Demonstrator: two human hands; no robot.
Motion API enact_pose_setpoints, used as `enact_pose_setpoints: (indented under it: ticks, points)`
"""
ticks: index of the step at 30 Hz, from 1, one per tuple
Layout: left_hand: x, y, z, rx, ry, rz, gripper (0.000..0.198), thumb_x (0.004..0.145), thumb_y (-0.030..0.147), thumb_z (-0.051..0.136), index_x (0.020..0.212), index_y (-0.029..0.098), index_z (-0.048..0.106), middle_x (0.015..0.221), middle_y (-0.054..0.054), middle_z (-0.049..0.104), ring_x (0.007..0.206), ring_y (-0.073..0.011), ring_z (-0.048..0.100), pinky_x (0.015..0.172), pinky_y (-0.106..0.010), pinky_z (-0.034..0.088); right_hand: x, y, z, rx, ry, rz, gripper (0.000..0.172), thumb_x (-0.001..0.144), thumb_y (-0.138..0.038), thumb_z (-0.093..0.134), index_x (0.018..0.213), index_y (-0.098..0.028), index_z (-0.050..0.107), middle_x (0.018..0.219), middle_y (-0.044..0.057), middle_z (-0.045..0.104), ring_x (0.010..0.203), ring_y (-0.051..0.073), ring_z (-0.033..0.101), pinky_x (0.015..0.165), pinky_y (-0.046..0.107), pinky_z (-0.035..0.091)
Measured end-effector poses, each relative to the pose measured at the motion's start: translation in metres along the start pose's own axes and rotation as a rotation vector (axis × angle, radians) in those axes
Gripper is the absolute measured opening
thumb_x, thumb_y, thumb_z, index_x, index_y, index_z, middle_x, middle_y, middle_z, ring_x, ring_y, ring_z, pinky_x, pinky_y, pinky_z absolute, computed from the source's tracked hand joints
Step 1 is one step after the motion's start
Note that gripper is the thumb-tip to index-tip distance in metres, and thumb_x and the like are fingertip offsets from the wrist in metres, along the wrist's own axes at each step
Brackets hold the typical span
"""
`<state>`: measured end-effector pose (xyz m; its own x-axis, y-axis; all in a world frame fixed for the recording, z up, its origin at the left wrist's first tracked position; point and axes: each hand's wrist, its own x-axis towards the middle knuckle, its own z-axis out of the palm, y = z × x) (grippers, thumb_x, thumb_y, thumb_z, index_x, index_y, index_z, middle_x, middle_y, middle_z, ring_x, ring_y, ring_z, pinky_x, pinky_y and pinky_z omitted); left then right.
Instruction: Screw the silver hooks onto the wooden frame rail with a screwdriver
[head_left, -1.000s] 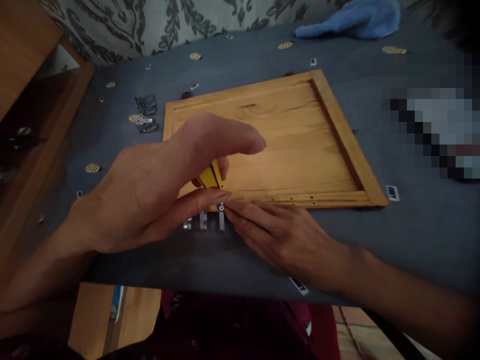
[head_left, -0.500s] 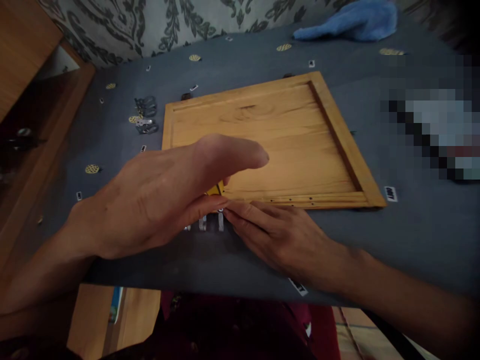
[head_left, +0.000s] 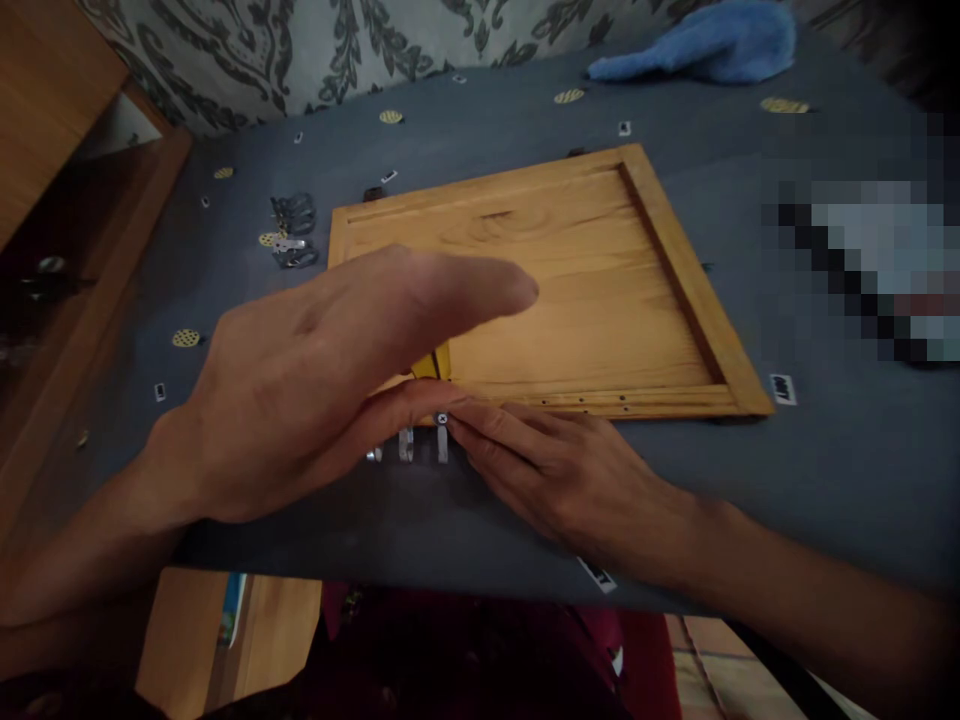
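A wooden panel with a raised frame (head_left: 555, 270) lies on the grey cloth. My left hand (head_left: 300, 360) is over its near left part, thumb stretched out and the other fingers curled beneath. A yellow and black tool (head_left: 431, 363) shows under that hand; its kind is hidden. At the panel's near edge my right hand (head_left: 555, 465) has its fingers pressed together, fingertips at a small metal strip (head_left: 442, 445). On this strip a cross-head screw (head_left: 442, 418) is visible, close to my left fingertip. More metal strips (head_left: 406, 444) stick out from the edge to the left.
Loose metal clips (head_left: 292, 230) lie beyond the panel's left corner. A blue cloth (head_left: 712, 45) is at the back by the patterned wall. A blurred-out object (head_left: 885, 260) stands at the right. An open wooden cabinet (head_left: 90, 270) borders the left side.
My left hand has lifted and tipped slightly, so more of the yellow tool and the screw head now shows. My right hand stays in place.
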<state>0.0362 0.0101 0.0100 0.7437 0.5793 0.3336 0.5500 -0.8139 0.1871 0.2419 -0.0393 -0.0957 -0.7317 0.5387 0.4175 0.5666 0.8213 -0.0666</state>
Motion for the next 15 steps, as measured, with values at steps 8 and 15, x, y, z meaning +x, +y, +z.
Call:
enact_pose_setpoints:
  ticks: [8, 15]
  points:
    - [-0.001, -0.002, -0.008, -0.168, -0.073, -0.045, 0.04, 0.088, 0.026, 0.057, 0.127, 0.026, 0.045, 0.116, 0.004, 0.063, 0.086, -0.0094, 0.064, 0.078, -0.02, 0.053, 0.001, 0.001, 0.0, 0.044, 0.018, 0.004, 0.025, 0.092, -0.011, 0.046, 0.11, -0.005, 0.062, 0.116, 0.012, 0.065, 0.086, 0.02, 0.064, 0.065, 0.032, 0.056]
    - [0.002, -0.01, -0.003, -0.112, -0.101, 0.06, 0.025, 0.089, 0.033, 0.056, 0.109, 0.018, 0.057, 0.104, -0.001, 0.066, 0.081, -0.012, 0.063, 0.068, -0.023, 0.05, 0.0, 0.001, -0.001, 0.039, -0.012, -0.004, 0.027, 0.093, -0.012, 0.045, 0.113, -0.005, 0.061, 0.119, 0.013, 0.063, 0.09, 0.021, 0.063, 0.067, 0.034, 0.057]
